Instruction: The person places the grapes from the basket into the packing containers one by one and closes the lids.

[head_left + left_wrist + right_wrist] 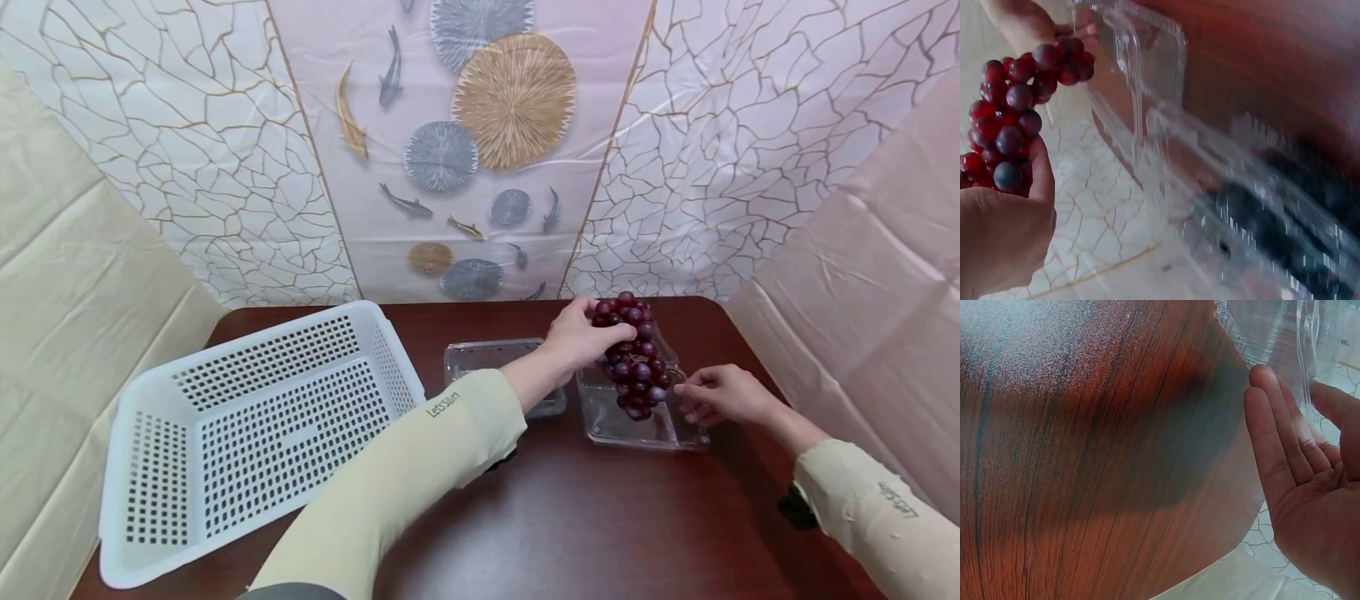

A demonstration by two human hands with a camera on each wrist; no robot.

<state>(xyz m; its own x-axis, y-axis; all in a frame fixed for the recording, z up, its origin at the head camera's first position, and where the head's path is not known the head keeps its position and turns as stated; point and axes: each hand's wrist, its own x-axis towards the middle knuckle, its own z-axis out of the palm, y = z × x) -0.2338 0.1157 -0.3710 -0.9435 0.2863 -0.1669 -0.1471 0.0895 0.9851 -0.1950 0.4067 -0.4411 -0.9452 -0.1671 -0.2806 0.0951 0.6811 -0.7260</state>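
Note:
My left hand (581, 335) grips a bunch of red grapes (637, 358) near its upper end, thumb across the front. The bunch hangs over a clear plastic container (609, 429) with compartments. In the left wrist view the grapes (1019, 97) stretch beyond my left hand (1007, 228) toward the other hand. At the container's right edge, my right hand (723, 396) holds the rim between thumb and fingers. The right wrist view has this hand (1310, 481) at the clear wall (1272, 328), its fingers fairly straight.
A second clear container (468, 357) stands partly behind my left forearm; dark round things (1266, 219) show in it, blurred, in the left wrist view. A large white perforated basket (112, 467) occupies the left of the dark red wooden table (570, 517). Patterned cloth (675, 167) hangs behind.

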